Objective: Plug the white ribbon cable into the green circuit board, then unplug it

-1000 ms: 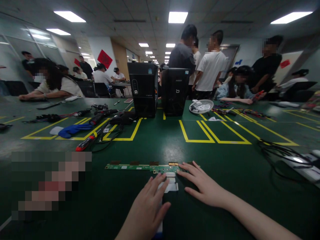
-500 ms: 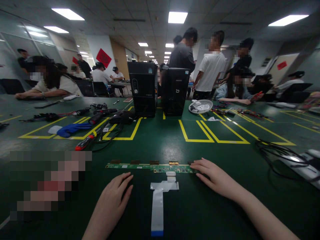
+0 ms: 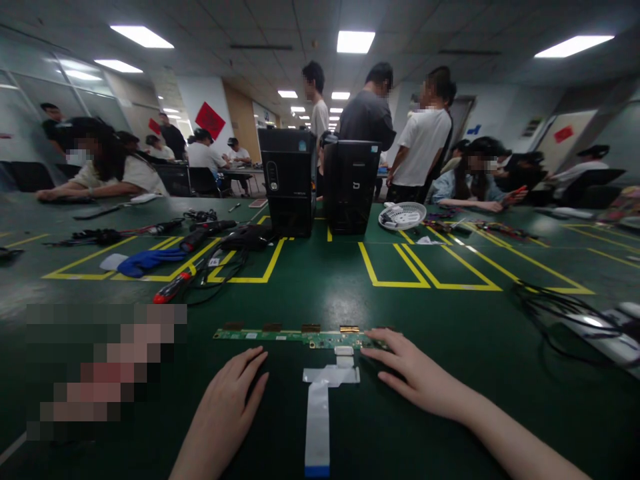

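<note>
A long, narrow green circuit board (image 3: 287, 337) with brown tabs along its far edge lies flat on the green table. A white ribbon cable (image 3: 318, 427) with a blue end joins it at a connector and runs toward me, folded over once. My right hand (image 3: 410, 370), fingers spread, rests over the board's right end, its fingertips near the ribbon connector. My left hand (image 3: 225, 393) lies with its fingers stretched out just in front of the board's left part, apart from it, holding nothing.
Two black computer towers (image 3: 287, 183) stand at the back. To the left lie a blue glove (image 3: 150, 262), a red-and-black screwdriver (image 3: 173, 287) and dark cables. A white basket (image 3: 401, 217) sits behind, right of the towers; black cables (image 3: 555, 313) lie at right. A blurred patch covers the left foreground.
My right hand has slid left along the board, so its fingers now cover more of the right end. My left hand stays about where it was.
</note>
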Demonstrator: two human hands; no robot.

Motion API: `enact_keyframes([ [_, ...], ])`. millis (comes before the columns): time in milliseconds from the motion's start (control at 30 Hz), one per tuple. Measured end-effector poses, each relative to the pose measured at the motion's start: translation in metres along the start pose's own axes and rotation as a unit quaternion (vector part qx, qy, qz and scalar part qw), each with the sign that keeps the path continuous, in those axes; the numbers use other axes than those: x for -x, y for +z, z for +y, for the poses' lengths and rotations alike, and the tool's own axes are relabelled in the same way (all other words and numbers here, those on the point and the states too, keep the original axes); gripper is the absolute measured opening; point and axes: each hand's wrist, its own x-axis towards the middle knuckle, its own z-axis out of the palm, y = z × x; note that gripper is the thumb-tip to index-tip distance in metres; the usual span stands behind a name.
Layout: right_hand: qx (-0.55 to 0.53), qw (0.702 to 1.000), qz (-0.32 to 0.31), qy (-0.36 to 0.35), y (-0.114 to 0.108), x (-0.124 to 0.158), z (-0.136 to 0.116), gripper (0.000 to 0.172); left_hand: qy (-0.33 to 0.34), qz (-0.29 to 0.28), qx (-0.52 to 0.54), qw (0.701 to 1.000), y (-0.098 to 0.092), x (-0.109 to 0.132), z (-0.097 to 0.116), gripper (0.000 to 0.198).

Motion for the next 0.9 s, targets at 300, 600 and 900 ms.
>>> enact_keyframes([
  [300,-0.006,0.998,-0.053,0.017,0.003,-0.004,-0.001,0.049,-0.004,0.005,0.011,1.000,-0.005,-0.001,0.005,0.042],
  [600,0.041,0.995,-0.015,0.089,0.002,0.028,0.027,0.048,0.011,0.015,0.008,1.000,-0.001,0.001,0.004,0.040],
  [900,0.154,0.946,0.146,0.246,0.025,0.120,0.096,0.058,-0.008,-0.008,0.008,1.000,-0.004,0.000,0.007,0.046],
])
